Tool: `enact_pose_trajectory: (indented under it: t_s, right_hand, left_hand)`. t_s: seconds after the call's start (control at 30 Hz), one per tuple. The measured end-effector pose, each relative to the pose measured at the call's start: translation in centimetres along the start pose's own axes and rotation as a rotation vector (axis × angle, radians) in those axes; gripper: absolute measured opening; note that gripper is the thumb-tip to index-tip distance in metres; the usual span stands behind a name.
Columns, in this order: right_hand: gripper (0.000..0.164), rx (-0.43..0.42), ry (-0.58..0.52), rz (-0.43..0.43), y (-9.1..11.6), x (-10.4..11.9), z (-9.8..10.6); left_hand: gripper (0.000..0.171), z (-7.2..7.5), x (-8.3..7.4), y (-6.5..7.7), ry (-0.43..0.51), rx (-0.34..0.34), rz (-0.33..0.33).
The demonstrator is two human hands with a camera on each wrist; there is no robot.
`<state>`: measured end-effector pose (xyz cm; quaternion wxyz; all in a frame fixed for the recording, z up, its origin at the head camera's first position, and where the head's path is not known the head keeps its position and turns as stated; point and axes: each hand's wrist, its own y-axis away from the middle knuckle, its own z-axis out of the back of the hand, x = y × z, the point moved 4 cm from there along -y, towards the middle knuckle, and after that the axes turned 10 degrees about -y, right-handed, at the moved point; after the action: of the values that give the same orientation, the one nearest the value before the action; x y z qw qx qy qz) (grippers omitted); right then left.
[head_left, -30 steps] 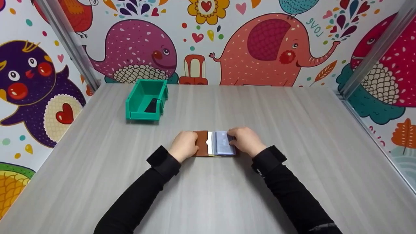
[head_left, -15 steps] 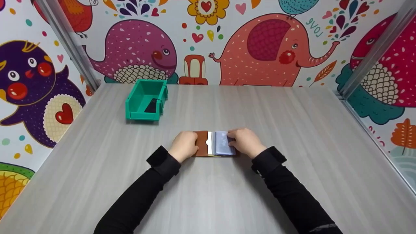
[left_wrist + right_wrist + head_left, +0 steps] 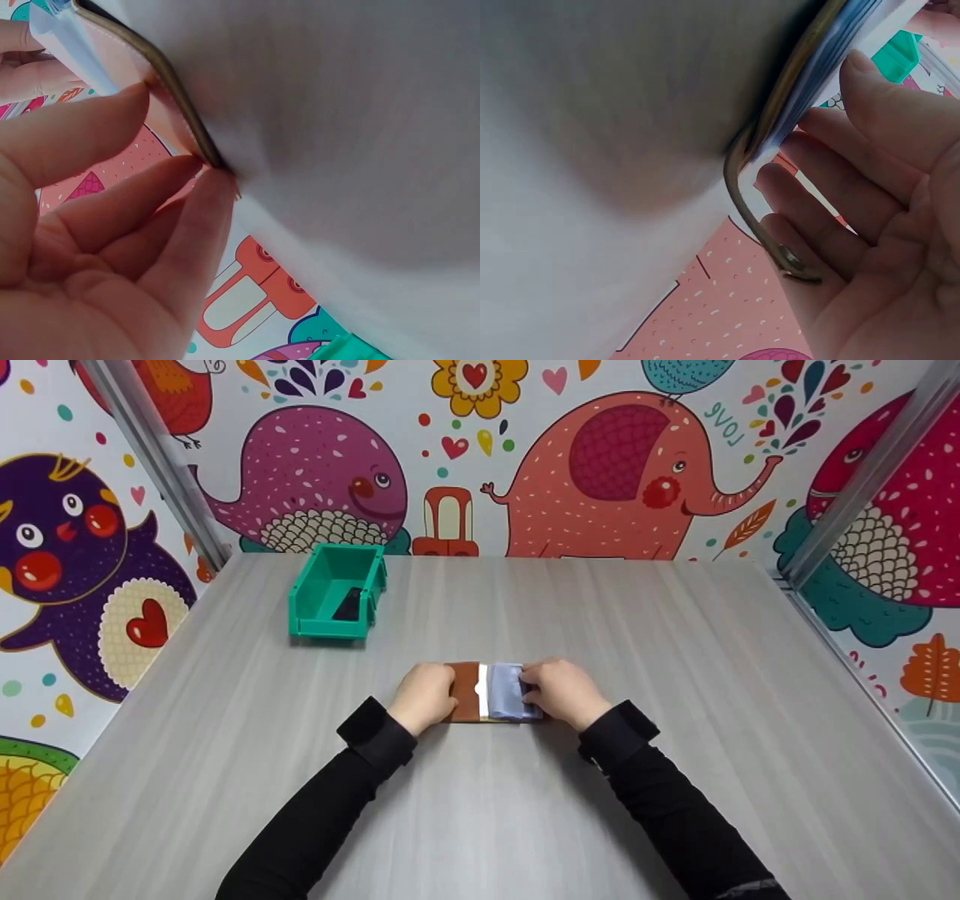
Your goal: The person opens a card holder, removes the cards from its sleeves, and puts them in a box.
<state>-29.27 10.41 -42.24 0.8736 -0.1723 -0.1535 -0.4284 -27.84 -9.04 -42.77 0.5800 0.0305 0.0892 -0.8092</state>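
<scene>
A brown card holder [image 3: 466, 691] lies spread on the table in the head view, a white card [image 3: 483, 701] near its fold and translucent plastic sleeves [image 3: 507, 691] over its right half. At its left cover, my left hand [image 3: 424, 697] pinches the edge; thumb and fingertips meet at the cover [image 3: 174, 97] in the left wrist view. My right hand [image 3: 566, 690] holds the sleeves by their right side, thumb on top. From the right wrist view, the stacked sleeves [image 3: 810, 79] and a strap with a metal snap [image 3: 790, 256] show beside the fingers.
Back left on the grey table [image 3: 480, 817] stands a green bin [image 3: 330, 628] with a black object [image 3: 348, 604] inside. Cartoon-printed walls [image 3: 465, 457] and metal posts [image 3: 154, 457] bound the table at the back and sides.
My right hand has shifted slightly left, and the sleeves' left edge has slid toward the fold, covering more of the strip beside the white card. My left hand has stayed in place.
</scene>
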Motion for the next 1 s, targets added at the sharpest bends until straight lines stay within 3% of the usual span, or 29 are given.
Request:
enact_pose_trajectory:
  t_s: [0.4,0.7,1.0]
  right_hand:
    - [0.012,-0.006,0.001,0.068,0.1,0.6,-0.2]
    - [0.024,0.007,-0.025,0.151,-0.1,1.3,-0.7]
    - [0.03,0.023,-0.037,0.168,-0.2,1.7,-0.9]
  left_hand:
    - [0.022,0.2,0.0,0.1,0.018,-0.043,-0.026]
    - [0.025,0.1,0.1,0.1,0.015,-0.053,-0.036]
    - [0.025,0.2,0.2,0.1,0.025,-0.06,-0.048]
